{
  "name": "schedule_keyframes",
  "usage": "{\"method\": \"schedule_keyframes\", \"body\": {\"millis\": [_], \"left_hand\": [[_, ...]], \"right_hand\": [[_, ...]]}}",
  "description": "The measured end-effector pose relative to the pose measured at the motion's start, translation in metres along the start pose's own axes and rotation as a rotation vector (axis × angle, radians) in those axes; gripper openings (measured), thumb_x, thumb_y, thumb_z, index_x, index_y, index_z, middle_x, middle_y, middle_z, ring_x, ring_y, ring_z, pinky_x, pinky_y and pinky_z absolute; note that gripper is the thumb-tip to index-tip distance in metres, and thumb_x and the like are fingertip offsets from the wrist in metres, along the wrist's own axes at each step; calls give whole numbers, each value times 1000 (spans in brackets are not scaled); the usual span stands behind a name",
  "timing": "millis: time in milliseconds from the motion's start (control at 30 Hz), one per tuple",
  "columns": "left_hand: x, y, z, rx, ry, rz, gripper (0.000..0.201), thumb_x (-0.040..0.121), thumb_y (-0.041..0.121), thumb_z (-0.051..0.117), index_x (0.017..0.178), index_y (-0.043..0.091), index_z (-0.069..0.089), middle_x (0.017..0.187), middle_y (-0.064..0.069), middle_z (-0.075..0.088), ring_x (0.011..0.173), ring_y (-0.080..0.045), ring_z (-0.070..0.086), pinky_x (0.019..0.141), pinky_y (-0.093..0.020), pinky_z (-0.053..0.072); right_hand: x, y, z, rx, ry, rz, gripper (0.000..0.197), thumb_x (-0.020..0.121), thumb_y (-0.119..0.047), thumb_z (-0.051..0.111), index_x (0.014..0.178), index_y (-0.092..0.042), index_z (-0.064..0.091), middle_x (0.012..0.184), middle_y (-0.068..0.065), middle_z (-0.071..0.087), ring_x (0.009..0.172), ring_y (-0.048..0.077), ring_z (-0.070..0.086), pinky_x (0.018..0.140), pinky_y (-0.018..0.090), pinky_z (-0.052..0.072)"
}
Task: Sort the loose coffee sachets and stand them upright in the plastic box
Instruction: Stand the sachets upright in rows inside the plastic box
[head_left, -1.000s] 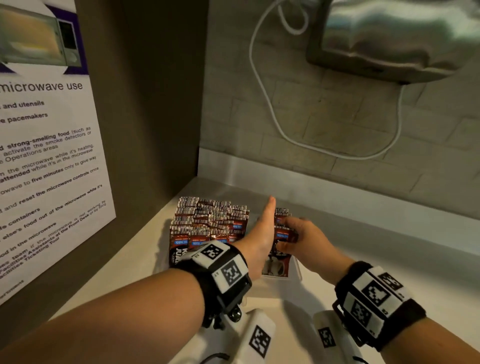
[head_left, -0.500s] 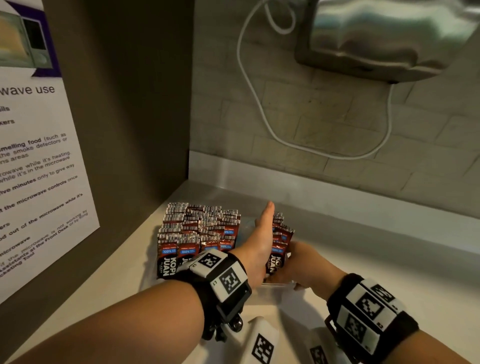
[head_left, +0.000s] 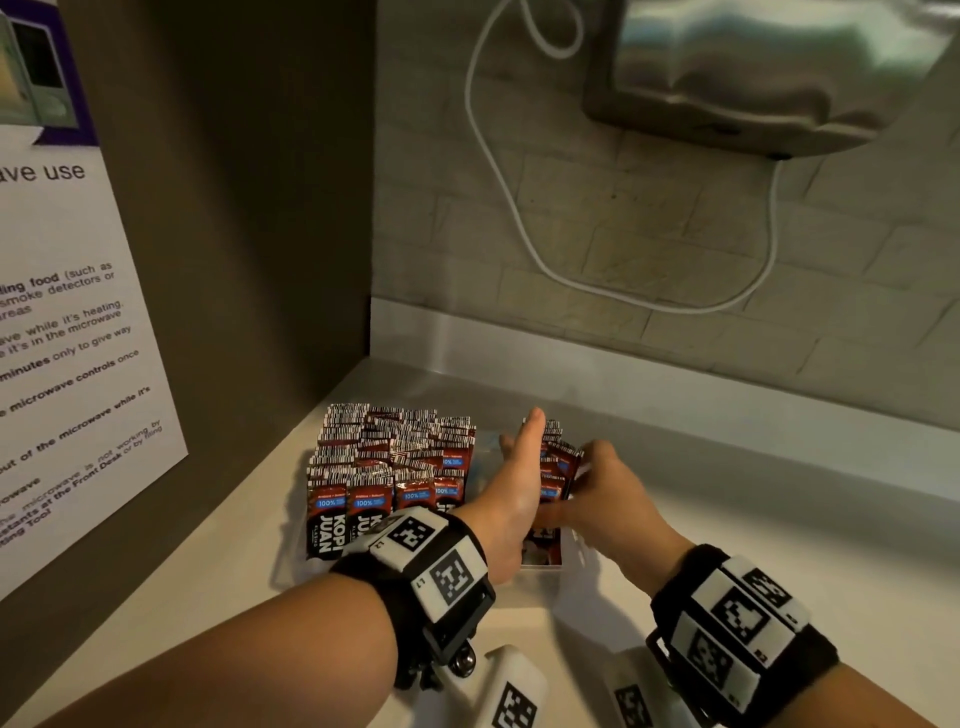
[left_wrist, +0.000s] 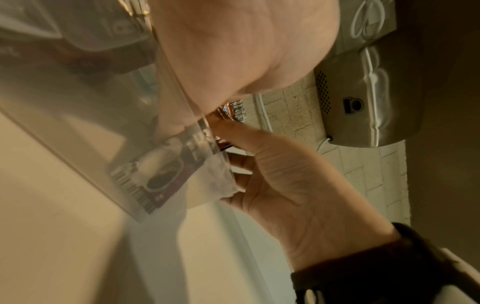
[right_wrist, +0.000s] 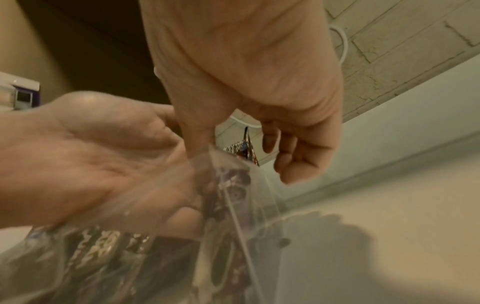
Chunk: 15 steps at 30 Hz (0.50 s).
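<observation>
A microwave notice hangs on the dark side panel at far left, above a pale counter. On the counter, in the corner, sits the clear plastic box, its left part packed with red-and-black coffee sachets standing upright in tight rows, barcode edges up and "KOPI JUAN" readable on the front ones.

To the right of that block, the left hand stands on edge inside the box, fingers straight and together, thumb pointing away, its palm turned toward the right; it grasps nothing. Against the palm side leans a smaller bunch of sachets, wedged between the two hands and standing roughly upright at the box's right end.

The right hand comes in from the right with its fingers bent around the far side of that bunch; in the right wrist view the thumb and curled fingers frame the sachets' top edges just above the box's transparent wall. Whether the fingers actually pinch the packets or only press them cannot be told.

On the brick wall behind, a white cable loops down beside a steel hand dryer.
</observation>
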<state>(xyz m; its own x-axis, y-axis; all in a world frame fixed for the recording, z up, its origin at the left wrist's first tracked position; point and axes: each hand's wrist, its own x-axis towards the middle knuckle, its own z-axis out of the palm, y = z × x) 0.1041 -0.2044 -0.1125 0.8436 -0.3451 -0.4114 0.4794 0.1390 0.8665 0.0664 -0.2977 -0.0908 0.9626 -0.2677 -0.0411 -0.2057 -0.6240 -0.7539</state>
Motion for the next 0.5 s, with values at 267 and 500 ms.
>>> {"method": "schedule_keyframes", "body": {"millis": [267, 500], "left_hand": [[-3, 0, -2, 31, -21, 9, 110, 54, 92, 42, 146, 33, 38, 110, -6, 71, 96, -23, 70, 85, -40, 55], [-5, 2, -2, 70, -34, 20, 121, 45, 94, 39, 149, 33, 31, 123, -7, 64, 99, -21, 68, 74, -34, 53]], "right_hand": [[9, -8, -6, 170, 146, -60, 15, 90, -8, 56, 78, -12, 64, 73, 3, 62, 60, 13, 49, 59, 27, 39], [11, -8, -2, 291, 166, -37, 11, 92, -9, 57, 102, -13, 56, 90, 11, 65, 71, 25, 65, 53, 26, 45]]}}
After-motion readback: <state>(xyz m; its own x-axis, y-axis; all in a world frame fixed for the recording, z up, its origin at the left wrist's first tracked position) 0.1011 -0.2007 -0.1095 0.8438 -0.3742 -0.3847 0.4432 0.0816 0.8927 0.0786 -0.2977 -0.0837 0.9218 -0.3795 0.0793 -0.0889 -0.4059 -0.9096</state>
